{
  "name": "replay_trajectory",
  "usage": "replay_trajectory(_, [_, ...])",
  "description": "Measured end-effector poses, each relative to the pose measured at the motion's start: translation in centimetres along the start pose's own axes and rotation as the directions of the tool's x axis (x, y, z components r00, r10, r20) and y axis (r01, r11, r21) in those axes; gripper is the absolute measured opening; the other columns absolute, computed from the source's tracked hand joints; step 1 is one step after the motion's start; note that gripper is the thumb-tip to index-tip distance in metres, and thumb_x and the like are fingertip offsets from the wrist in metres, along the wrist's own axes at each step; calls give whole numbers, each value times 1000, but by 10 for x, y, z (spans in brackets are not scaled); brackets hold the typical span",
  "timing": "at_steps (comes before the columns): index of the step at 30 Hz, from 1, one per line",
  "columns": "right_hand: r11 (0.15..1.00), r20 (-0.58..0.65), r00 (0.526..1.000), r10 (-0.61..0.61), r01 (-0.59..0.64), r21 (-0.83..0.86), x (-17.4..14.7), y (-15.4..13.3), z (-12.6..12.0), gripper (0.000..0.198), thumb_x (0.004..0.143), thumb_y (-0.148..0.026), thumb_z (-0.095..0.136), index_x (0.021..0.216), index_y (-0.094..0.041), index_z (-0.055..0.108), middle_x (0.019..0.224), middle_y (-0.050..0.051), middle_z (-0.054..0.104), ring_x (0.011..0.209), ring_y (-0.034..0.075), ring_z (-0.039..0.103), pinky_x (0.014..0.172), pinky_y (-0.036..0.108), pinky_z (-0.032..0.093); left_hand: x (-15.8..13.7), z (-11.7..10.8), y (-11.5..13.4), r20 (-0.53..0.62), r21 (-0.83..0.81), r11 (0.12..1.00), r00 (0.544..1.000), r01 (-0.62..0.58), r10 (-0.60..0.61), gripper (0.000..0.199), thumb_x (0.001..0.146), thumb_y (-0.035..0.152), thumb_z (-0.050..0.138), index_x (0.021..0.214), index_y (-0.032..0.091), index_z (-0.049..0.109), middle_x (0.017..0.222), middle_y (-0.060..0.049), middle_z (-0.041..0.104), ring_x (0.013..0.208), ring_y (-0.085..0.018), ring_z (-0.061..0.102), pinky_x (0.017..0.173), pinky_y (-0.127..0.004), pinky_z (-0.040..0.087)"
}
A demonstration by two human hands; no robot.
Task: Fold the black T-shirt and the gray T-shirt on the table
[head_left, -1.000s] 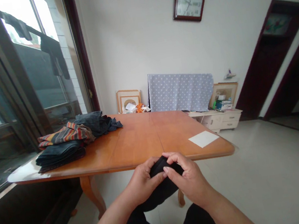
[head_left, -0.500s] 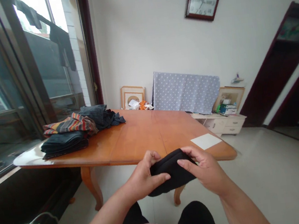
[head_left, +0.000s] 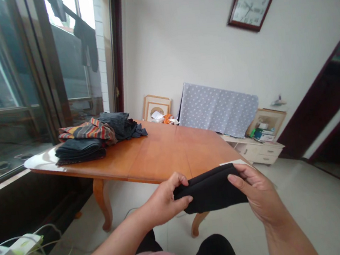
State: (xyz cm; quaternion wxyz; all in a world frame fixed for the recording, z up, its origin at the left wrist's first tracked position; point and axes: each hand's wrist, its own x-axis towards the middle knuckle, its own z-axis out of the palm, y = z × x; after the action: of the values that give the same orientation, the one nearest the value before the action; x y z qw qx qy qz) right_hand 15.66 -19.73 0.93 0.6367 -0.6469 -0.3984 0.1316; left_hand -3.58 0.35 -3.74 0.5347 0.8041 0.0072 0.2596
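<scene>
Near a table (head_left: pixel 163 149), both hands (head_left: pixel 164 201) (head_left: pixel 263 194) stretch black cloth (head_left: pixel 214 190)

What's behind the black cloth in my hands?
Beyond the black cloth, the table and a strip of white sheet show; below it, a table leg. The cloth and right hand cover the sheet's near part, the leg's top and some table edge.

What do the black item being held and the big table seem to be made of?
Folded black cloth: soft fabric, judging by its layered folds; matte, fibre unclear. Table: probably wood, from its orange-brown colour and curved legs; varnished-looking, with glare at one end.
</scene>
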Motion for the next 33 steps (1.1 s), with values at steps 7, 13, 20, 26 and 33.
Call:
replay_trajectory(7, [995,-54,997,49,-44,91,6,-1,7,34,83,-44,74,109,-23,69,117,7,72,104,26,67,93,40,53,7,-5,-3,94,-459,873,986,164,-137,53,87,41,69,130,23,42,105,-5,65,93,-17,63,81,-31,47])
replay_trajectory(13, [987,-101,991,90,-75,140,11,1,10,36,79,-46,77,106,-23,68,107,6,74,99,27,68,93,45,53,10,-8,-6,93,-618,748,968,240,-234,68,92,69,45,130,16,59,128,-15,64,118,-27,58,96,-38,45])
replay_trajectory(20, [991,-87,992,92,-83,102,15,-4,20,35,76,-49,78,98,-21,70,101,6,75,98,26,68,92,42,53,17,-5,-5,101,-467,842,962,272,-255,49,74,49,80,108,17,67,101,-6,71,95,-21,64,84,-30,46])
replay_trajectory(26, [977,195,960,203,-213,28,14,5,10,45,77,-41,78,115,-20,66,111,8,72,109,26,64,99,41,48,17,-19,-17,109,-377,854,933,359,-344,29,76,37,77,93,16,67,85,-1,70,78,-16,63,73,-26,44])
replay_trajectory(33, [968,341,907,247,-215,-130,34,19,0,28,78,-32,70,103,-19,68,94,3,71,90,20,64,82,33,49,43,-43,-22,174,-195,893,910,405,-375,25,74,32,73,94,17,70,86,-1,72,78,-17,65,71,-27,47])
